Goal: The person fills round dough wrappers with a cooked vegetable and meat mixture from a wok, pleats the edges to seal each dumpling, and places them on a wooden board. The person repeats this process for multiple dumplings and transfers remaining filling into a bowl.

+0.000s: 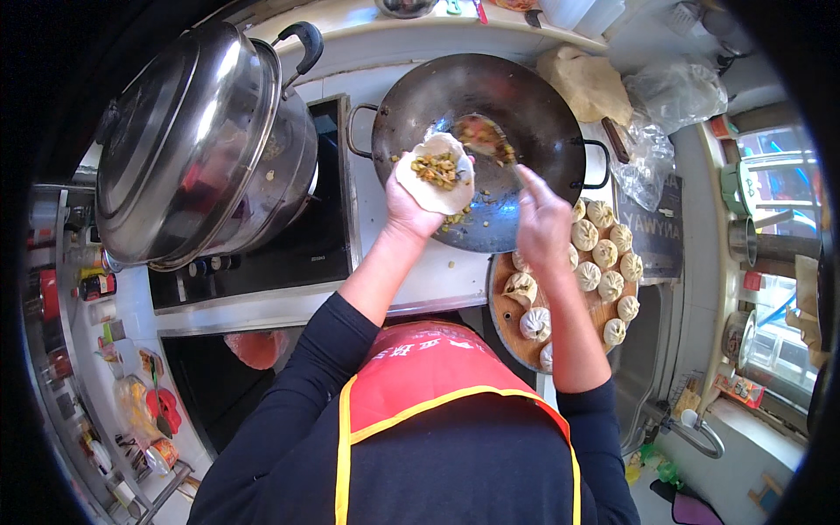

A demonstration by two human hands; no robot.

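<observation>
A round dough wrapper (420,194) lies on the palm of my left hand (408,213), with a mound of chopped filling (438,172) at its middle. This hand is over the near left part of a dark wok (433,85). My right hand (545,213) grips the handle of a metal spoon (510,156), blurred and loaded with more filling. The spoon is inside the wok, where loose bits of filling cling to the near wall. Below my right forearm, a round wooden board (515,336) bears several pleated buns (588,276); the forearm hides part of it.
A large lidded steel pot (262,190) stands on the black cooktop (308,256) at left. Right of the wok are a knife (615,140), a clear plastic bag (650,164) and brown paper (584,82). A sink faucet (705,436) is at lower right.
</observation>
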